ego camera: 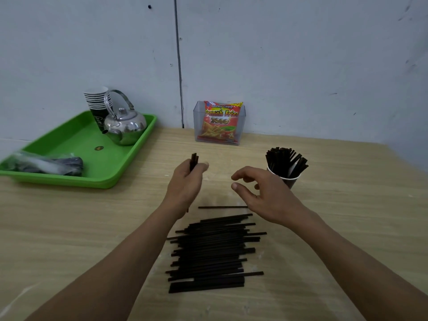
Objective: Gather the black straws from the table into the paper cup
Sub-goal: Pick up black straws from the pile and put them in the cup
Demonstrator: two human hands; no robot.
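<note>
My left hand (185,179): grips a few thin black plastic straws (194,159), upright. My right hand (266,193): loosely open, empty. Dark paper cup (291,181): rightward of the left hand, just beyond the right hand.

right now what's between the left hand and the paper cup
In the head view, the empty right hand hangs between the left hand and the paper cup.
</note>
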